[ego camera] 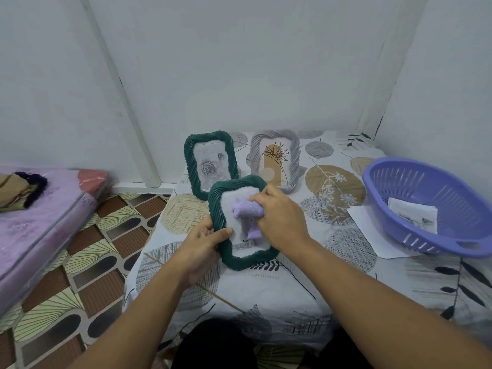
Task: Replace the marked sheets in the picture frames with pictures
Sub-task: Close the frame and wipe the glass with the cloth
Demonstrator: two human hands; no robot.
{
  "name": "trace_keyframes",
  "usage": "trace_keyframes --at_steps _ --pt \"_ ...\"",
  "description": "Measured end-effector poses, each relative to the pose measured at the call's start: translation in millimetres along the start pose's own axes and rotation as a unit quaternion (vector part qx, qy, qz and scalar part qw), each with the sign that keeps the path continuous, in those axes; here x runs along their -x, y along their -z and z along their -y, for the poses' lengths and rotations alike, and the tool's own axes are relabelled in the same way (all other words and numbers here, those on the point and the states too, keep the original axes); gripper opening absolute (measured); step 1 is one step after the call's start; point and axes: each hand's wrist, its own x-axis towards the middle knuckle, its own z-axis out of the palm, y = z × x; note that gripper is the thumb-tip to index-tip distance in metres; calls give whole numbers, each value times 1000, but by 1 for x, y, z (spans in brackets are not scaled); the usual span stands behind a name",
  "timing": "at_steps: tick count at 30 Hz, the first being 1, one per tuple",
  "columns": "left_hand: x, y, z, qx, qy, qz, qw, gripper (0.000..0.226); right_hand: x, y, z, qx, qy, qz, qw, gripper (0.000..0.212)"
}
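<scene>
My left hand [206,242] is gripping the left edge of a dark green picture frame [241,222] above the near middle of the table [266,294], thumb lying across its front. My right hand [281,217] is pinching a crumpled purple cloth [246,210] against the frame's pane. Behind it, a second green frame [209,162] and a grey frame [275,158] are standing upright, and a purple basket [431,206] holding printed sheets is sitting at the right.

Two frames [209,163] [275,158] stand side by side behind the held frame [226,251]; the basket [415,235] sits right, on papers [372,230].
</scene>
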Motion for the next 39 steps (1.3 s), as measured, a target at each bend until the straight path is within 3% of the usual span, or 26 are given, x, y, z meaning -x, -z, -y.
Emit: trace_keyframes --at_steps 4,9,13,16,21,28,32,39 --pt "1 -1 -1 -4 2 0 1000 42 -10 3 -4 -8 -57 -36 998 38" --pt "2 0 -2 -3 4 -1 1000 40 2 0 1 -4 -11 -2 1000 29" --pt "1 -2 -1 -3 4 0 1000 40 -9 6 -5 -13 -70 -25 997 30" --pt "2 -3 -2 1 1 -6 1000 39 -14 4 -8 -82 -114 -46 989 12" --pt "2 -3 -2 5 3 -5 1000 40 -17 3 -8 -265 -211 -65 939 30" --pt "1 -2 -1 9 1 -4 1000 40 -12 -1 -4 -86 -103 -33 990 11" --pt "0 0 0 12 6 -2 1000 40 0 -3 1 -21 -20 26 999 29" --pt "0 0 1 -3 2 -4 1000 40 1 -5 2 -10 -14 -14 1000 30"
